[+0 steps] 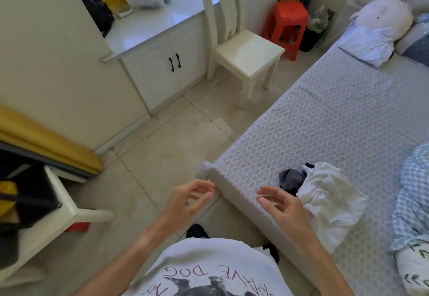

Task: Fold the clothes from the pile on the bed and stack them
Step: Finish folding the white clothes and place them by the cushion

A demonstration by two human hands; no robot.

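Here, seen from the head camera, a person stands at the corner of the bed [336, 121], left hand [188, 200] and right hand [281, 205] both loosely spread and holding nothing. The pile [325, 193] of white and grey clothes lies unfolded just beside the right hand; no stack shows. No containers with visible contents stand nearby.

hands 2: left hand [189, 199], right hand [282, 205] | cream chair [241, 47] 1 | red stool [286, 23] 1 | plush rabbit [383, 13] 1 | white garment [329, 200] 1 | grey garment [291, 179] 1
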